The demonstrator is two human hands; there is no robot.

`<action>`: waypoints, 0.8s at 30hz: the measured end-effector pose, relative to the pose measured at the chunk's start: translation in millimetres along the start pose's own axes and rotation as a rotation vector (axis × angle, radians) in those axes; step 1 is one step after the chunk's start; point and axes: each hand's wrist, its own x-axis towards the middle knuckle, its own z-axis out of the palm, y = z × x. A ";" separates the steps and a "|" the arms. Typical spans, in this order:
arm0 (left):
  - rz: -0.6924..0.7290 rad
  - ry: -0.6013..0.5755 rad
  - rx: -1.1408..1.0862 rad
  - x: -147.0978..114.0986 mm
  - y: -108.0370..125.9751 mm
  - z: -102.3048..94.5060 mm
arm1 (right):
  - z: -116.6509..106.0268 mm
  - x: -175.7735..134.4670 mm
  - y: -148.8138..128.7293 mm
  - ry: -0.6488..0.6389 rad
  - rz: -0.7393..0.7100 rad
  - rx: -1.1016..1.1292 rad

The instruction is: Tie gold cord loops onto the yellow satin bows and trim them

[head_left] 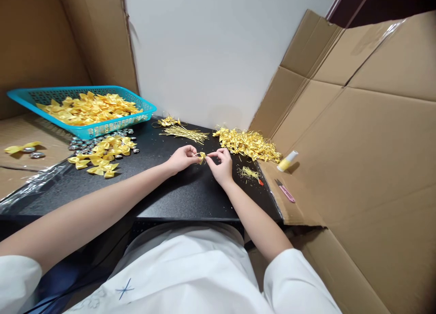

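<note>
A small yellow ribbon bow is pinched between my two hands above the black tabletop. My left hand grips it from the left, fingertips closed. From the right, the thumb and forefinger of my right hand press together at the bow's edge; a thin gold cord seems to loop by it, too small to make out clearly. Beyond my hands lies a bundle of gold cords. A heap of finished-looking yellow bows sits just past my right hand.
At the left, a turquoise basket holds many yellow bows. Loose bows and silvery buttons lie before it. To the right are cord scraps, pink thread snips and a thread spool. Cardboard walls flank the table.
</note>
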 end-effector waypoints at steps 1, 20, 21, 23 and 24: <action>0.078 0.013 0.051 -0.9 -0.8 0.2 | -0.9 -0.7 -2.4 0.008 -0.048 -0.048; 0.486 0.106 0.793 -10.5 -0.9 4.4 | 10.3 -4.7 -2.1 -0.114 -0.112 -0.361; 0.481 0.111 0.820 -10.8 -0.3 5.1 | 10.4 -4.9 -2.9 -0.123 -0.119 -0.394; 0.480 0.115 0.858 -11.3 0.7 6.2 | 10.5 -5.3 -4.9 -0.142 -0.139 -0.454; 0.481 0.116 0.865 -11.3 1.1 6.4 | 10.6 -5.3 -5.9 -0.152 -0.151 -0.481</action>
